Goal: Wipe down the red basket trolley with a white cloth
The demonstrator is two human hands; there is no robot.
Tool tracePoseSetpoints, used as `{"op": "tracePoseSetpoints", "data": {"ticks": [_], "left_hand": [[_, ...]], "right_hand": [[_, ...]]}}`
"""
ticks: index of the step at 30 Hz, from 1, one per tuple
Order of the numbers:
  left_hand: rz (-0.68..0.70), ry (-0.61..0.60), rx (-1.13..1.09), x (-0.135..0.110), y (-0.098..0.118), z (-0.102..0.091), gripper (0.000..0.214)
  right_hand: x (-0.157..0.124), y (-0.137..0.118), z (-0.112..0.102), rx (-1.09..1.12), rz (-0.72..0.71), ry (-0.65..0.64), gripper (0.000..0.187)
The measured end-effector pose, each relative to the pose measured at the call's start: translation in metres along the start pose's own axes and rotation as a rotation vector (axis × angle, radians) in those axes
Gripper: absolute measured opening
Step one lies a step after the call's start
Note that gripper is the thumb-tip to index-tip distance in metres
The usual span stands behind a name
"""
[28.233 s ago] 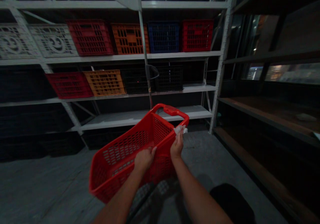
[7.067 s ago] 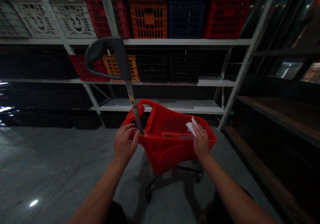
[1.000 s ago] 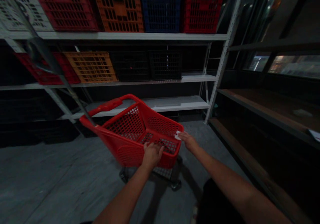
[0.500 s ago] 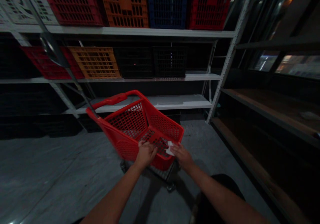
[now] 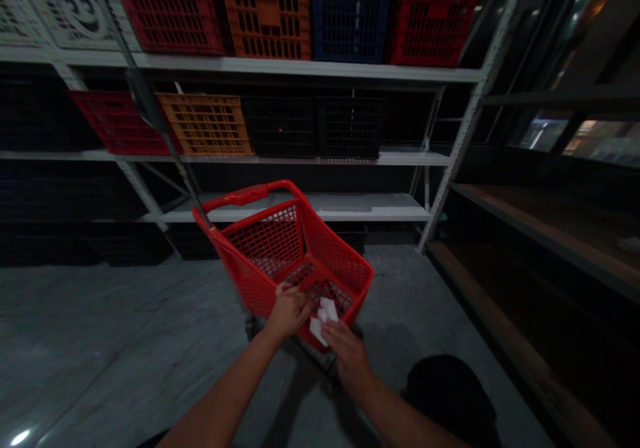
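A red plastic shopping cart (image 5: 340, 251) stands in front of me, its handle on the far left side. My left hand (image 5: 289, 311) is closed over the cart's near rim, fingers curled to the inside. Just right of it, my right hand (image 5: 345, 345) presses a crumpled white cloth (image 5: 327, 311), perhaps a paper wipe, against the front rim of the cart. Part of the cloth folds over the edge into the basket and part hangs outside. The fingertips of the right hand are partly hidden by the cloth.
Behind the cart runs a white metal shelf rack (image 5: 300, 68) with red, orange, blue and black crates. A grey pole (image 5: 145, 95) rises from the cart's handle. Dark wooden shelves (image 5: 540, 228) stand on the right. A dark rounded shape (image 5: 450, 395) is at lower right.
My right hand has slid left along the cart's front rim with the white cloth, closer to my left hand. The left hand stays on the rim. The view has shifted slightly.
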State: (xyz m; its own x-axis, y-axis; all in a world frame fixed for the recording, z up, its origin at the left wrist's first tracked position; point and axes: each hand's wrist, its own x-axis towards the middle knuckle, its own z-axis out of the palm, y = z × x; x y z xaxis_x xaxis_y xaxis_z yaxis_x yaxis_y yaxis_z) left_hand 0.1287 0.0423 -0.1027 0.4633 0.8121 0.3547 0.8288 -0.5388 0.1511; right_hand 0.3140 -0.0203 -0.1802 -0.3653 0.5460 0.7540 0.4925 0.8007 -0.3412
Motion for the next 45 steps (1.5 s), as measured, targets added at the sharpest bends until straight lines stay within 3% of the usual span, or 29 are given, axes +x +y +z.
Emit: {"op": "tracePoseSetpoints", "data": {"ticks": [4, 9, 12, 16, 18, 21, 25, 28, 31, 33, 37, 41, 43, 45], "left_hand": [[0.038, -0.035, -0.013, -0.006, -0.006, -0.005, 0.03], [0.082, -0.081, -0.03, -0.015, -0.017, -0.012, 0.029], [0.097, -0.117, -0.04, -0.017, -0.028, -0.016, 0.026], [0.069, -0.184, 0.001, -0.017, -0.037, -0.029, 0.022], [0.022, -0.194, 0.066, -0.015, -0.029, -0.035, 0.02], [-0.047, -0.179, 0.12, -0.011, 0.006, -0.037, 0.023], [-0.183, -0.287, 0.001, -0.007, 0.064, -0.013, 0.043], [-0.261, -0.339, 0.056, -0.009, 0.085, 0.009, 0.053], [-0.228, -0.344, 0.095, -0.016, 0.083, 0.018, 0.059], [-0.185, -0.336, 0.097, -0.02, 0.076, 0.017, 0.059], [-0.153, -0.344, 0.114, -0.024, 0.067, 0.008, 0.059], [-0.13, -0.348, 0.125, -0.026, 0.063, 0.001, 0.061], [-0.132, -0.342, 0.138, -0.027, 0.061, -0.001, 0.063], [-0.142, -0.34, 0.16, -0.028, 0.059, -0.002, 0.061]], "right_hand": [[-0.002, 0.014, -0.017, -0.018, -0.138, -0.111, 0.041], [0.005, 0.078, -0.063, -0.11, -0.198, -0.197, 0.04], [0.013, 0.123, -0.092, -0.184, -0.107, -0.158, 0.047], [0.026, 0.156, -0.111, -0.295, 0.183, 0.064, 0.05], [0.034, 0.15, -0.104, -0.28, 0.269, 0.172, 0.049], [0.041, 0.121, -0.078, -0.161, 0.296, 0.215, 0.041], [0.031, 0.077, -0.043, -0.038, 0.345, 0.231, 0.024], [0.014, 0.057, -0.033, 0.037, 0.374, 0.282, 0.019], [0.009, 0.051, -0.032, 0.086, 0.351, 0.262, 0.017], [0.019, 0.055, -0.032, 0.097, 0.328, 0.217, 0.017], [0.073, 0.083, -0.022, 0.078, 0.303, 0.137, 0.016], [0.127, 0.111, -0.008, 0.047, 0.345, 0.144, 0.016], [0.133, 0.113, -0.004, 0.045, 0.366, 0.162, 0.018], [0.122, 0.103, -0.004, 0.048, 0.377, 0.163, 0.021]]}}
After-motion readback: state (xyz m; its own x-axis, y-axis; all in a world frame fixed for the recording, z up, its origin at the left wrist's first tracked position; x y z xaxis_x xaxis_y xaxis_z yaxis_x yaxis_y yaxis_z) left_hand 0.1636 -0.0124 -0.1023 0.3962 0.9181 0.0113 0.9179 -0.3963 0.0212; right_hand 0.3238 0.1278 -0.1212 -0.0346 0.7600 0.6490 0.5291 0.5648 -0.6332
